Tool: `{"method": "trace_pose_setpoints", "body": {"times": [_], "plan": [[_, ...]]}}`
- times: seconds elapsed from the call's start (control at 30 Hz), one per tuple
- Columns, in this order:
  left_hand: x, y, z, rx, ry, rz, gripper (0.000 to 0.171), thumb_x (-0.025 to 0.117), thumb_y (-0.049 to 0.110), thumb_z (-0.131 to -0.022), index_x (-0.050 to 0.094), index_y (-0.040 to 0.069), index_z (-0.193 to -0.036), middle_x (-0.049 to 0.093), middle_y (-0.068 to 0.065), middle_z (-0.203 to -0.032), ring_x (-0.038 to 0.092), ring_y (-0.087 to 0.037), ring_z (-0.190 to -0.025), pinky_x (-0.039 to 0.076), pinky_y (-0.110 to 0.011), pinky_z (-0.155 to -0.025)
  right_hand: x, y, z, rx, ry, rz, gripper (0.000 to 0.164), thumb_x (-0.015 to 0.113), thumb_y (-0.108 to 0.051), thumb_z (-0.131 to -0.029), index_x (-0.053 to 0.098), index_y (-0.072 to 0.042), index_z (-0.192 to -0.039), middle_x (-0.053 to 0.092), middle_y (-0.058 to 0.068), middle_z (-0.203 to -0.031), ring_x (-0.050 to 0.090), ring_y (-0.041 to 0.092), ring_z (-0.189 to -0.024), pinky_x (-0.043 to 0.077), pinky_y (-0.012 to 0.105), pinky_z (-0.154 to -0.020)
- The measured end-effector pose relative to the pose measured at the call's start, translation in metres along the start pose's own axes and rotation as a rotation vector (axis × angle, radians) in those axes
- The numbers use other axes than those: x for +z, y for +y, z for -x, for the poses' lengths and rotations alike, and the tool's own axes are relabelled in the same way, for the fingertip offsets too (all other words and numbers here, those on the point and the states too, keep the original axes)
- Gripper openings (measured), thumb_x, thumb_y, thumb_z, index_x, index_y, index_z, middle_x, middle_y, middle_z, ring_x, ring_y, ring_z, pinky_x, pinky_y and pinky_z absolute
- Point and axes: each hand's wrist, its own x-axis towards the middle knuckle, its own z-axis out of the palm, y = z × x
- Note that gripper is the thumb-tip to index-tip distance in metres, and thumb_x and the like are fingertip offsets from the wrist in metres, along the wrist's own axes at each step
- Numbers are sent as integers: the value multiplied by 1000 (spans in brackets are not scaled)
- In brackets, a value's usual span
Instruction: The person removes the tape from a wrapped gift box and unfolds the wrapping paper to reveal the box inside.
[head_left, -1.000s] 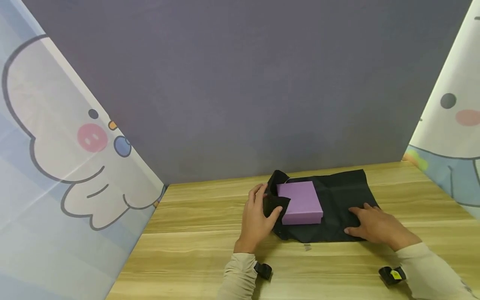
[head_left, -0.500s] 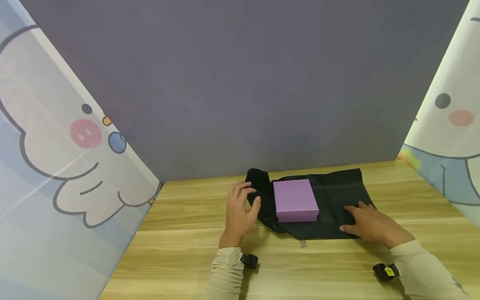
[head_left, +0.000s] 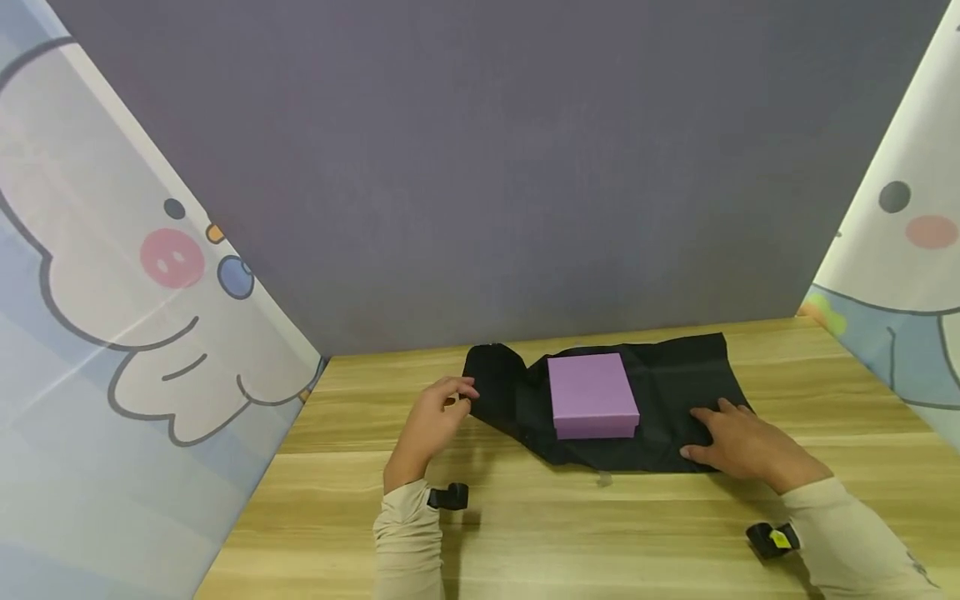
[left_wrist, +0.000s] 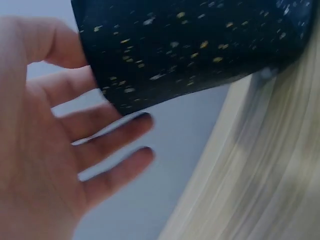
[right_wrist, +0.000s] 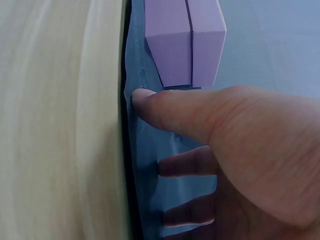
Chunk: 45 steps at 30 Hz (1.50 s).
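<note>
A purple lidded box (head_left: 592,387) sits on a sheet of black wrapping paper (head_left: 678,379) spread on the table. My left hand (head_left: 429,423) pinches the paper's left end between thumb and fingers and holds it raised. In the left wrist view, that end of the wrapping paper (left_wrist: 185,45) shows gold and white flecks, and the lower fingers stretch out beneath it. My right hand (head_left: 753,446) rests with spread fingers on the sheet's right part. The right wrist view has the thumb (right_wrist: 175,107) on the paper near its front edge, close to the box (right_wrist: 170,55).
The wooden table (head_left: 540,533) extends in front of the sheet and to both sides. Behind stands a grey partition (head_left: 480,183), with cartoon-printed curtains (head_left: 97,250) at left and right. A small grey piece (head_left: 604,479) lies by the paper's front edge.
My left hand has moved left, drawing the paper's left end away from the box, so the fold over the box has opened out. My right hand has stayed in place on the sheet.
</note>
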Motion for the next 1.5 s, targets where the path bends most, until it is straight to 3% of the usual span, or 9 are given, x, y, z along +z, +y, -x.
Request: {"method": "trace_pose_setpoints", "body": {"times": [0.13, 0.27, 0.4, 0.6, 0.77, 0.97, 1.07, 1.27, 1.5], "plan": [[-11, -11, 5, -122, -93, 67, 29, 52, 8, -98, 73, 12, -118, 59, -4, -140, 50, -26, -132, 46, -45, -91, -2, -1, 0, 8, -7, -10, 80, 72, -53, -87, 56, 11, -133, 35, 54, -132, 33, 72, -121, 35, 75, -92], [-16, -20, 10, -239, -169, 59, 37, 49, 10, -98, 67, 13, -131, 52, -8, -146, 53, -30, -124, 43, -45, -86, -1, -2, -1, 10, -18, -9, 82, 71, -54, -87, 55, 11, -133, 34, 54, -132, 33, 72, -121, 35, 75, -92], [-15, -21, 9, -282, -208, 3, 41, 59, 20, -99, 59, 15, -140, 39, -15, -155, 44, -39, -134, 41, -56, -100, -1, -1, 0, 5, -8, -6, 80, 72, -53, -87, 56, 11, -132, 35, 54, -132, 34, 72, -120, 35, 75, -92], [-12, -22, 6, -258, -268, -104, 55, 70, 21, -95, 54, 5, -145, 26, -18, -162, 13, -42, -149, 20, -62, -114, -1, 1, 0, 0, 0, -10, 80, 73, -52, -87, 56, 12, -131, 36, 54, -131, 34, 71, -121, 34, 74, -94], [-2, -21, 5, -263, -254, -275, 63, 77, 21, -90, 53, -1, -143, 24, -11, -164, 9, -46, -149, 21, -64, -113, 1, 1, -1, -3, 5, -13, 80, 73, -52, -86, 56, 12, -131, 39, 53, -130, 35, 70, -122, 34, 73, -96], [18, -14, -1, -289, -241, -454, 68, 82, 24, -85, 54, 2, -143, 24, -14, -163, 10, -44, -149, 13, -68, -113, 0, 0, -1, -8, 15, -3, 77, 73, -49, -87, 56, 12, -130, 39, 53, -130, 34, 71, -122, 34, 74, -95], [26, -14, -2, -303, -247, -464, 68, 81, 22, -86, 52, 2, -145, 21, -20, -163, 10, -43, -150, 11, -64, -115, 0, -1, -1, -9, 10, 4, 76, 73, -48, -88, 56, 13, -131, 37, 54, -130, 34, 72, -120, 35, 74, -94], [32, -19, -1, -306, -264, -396, 71, 77, 17, -88, 46, 0, -149, 16, -25, -162, 12, -47, -148, 26, -61, -113, 0, -3, -3, -6, 1, 4, 77, 72, -49, -88, 55, 12, -131, 36, 55, -130, 34, 73, -119, 35, 74, -94], [32, -25, 1, -262, -316, -358, 79, 77, 36, -89, 41, 3, -152, 21, -25, -161, 18, -44, -148, 27, -60, -112, 0, 0, 0, 6, -10, -1, 92, 72, -63, -82, 55, 11, -133, 33, 55, -132, 33, 73, -120, 35, 75, -92]]}}
